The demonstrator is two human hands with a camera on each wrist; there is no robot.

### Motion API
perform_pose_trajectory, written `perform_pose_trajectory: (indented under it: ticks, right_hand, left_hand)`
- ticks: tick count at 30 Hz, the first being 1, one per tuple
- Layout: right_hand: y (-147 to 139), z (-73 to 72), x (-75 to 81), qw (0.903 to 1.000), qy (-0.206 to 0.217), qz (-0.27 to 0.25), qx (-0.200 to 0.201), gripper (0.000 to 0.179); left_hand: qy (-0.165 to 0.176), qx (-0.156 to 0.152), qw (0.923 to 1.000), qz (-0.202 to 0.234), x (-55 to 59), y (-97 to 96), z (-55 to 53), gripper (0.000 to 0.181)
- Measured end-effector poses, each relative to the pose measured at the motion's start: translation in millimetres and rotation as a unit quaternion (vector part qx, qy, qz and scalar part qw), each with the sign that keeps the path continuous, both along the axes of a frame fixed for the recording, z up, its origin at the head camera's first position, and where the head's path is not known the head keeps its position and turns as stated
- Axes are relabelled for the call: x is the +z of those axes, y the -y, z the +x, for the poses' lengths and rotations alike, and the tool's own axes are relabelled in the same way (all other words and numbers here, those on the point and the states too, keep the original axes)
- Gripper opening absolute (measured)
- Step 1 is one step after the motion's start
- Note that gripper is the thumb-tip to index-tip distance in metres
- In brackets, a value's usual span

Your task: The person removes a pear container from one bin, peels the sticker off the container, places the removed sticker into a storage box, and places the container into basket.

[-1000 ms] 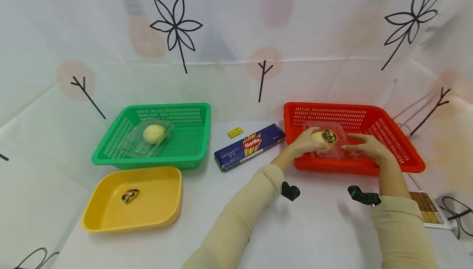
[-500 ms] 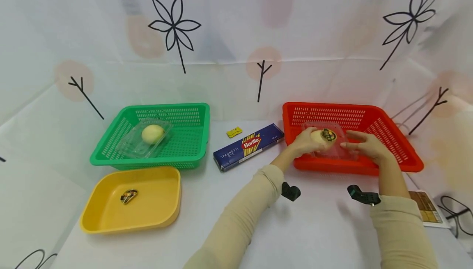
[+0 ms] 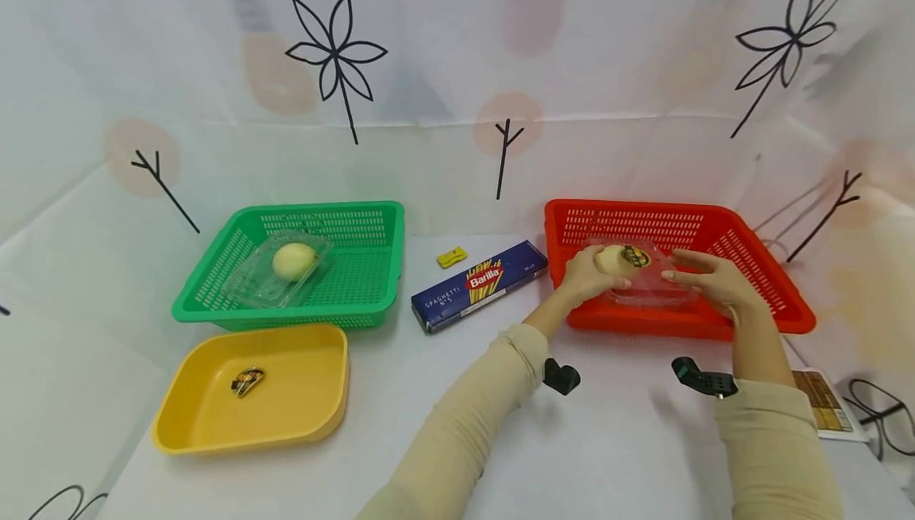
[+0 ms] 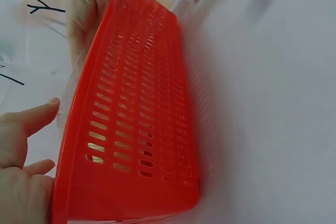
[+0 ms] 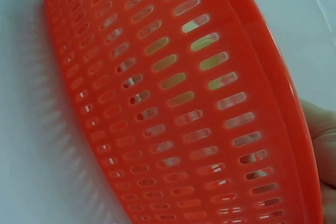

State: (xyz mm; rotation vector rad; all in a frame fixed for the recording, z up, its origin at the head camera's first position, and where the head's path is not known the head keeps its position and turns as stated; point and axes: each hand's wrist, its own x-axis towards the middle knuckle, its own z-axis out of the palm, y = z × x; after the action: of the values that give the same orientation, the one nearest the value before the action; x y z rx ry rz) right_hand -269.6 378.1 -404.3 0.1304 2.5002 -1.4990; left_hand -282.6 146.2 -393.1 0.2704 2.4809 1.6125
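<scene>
The round pale-yellow ball (image 3: 611, 260), gripped by the left hand (image 3: 584, 275) over the clear plastic container (image 3: 646, 293) in the red slatted basket (image 3: 646, 323), could roll if fingers slacken. The right hand (image 3: 717, 278), loosely spread at the container's right, might tip it.

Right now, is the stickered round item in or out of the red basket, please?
In: head view shows the stickered round item within the red basket.
</scene>
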Motion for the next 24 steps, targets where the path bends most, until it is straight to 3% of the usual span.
perform_pose_trajectory:
  ticks: [8, 16, 20, 24]
  right_hand:
    - [2, 4.3, 3.8, 0.9980, -0.047, 0.018, -0.039, 0.082]
    - [5, 12.8, 12.4, 0.9965, -0.056, 0.015, -0.060, 0.080]
    - [8, 18.5, 17.6, 0.9951, -0.046, 0.032, -0.081, 0.080]
    - [11, 27.6, 23.5, 0.9926, -0.031, 0.018, -0.116, 0.078]
  left_hand:
    - [-0.025, 0.029, 0.9987, 0.033, -3.3, 1.4, 1.0, 0.072]
    - [-0.041, 0.021, 0.9943, 0.096, -5.6, 5.9, 4.1, 0.065]
    - [-0.060, 0.010, 0.9873, 0.147, -6.9, 8.4, 6.4, 0.061]
    - [-0.073, -0.006, 0.9743, 0.213, -7.3, 10.5, 11.3, 0.059]
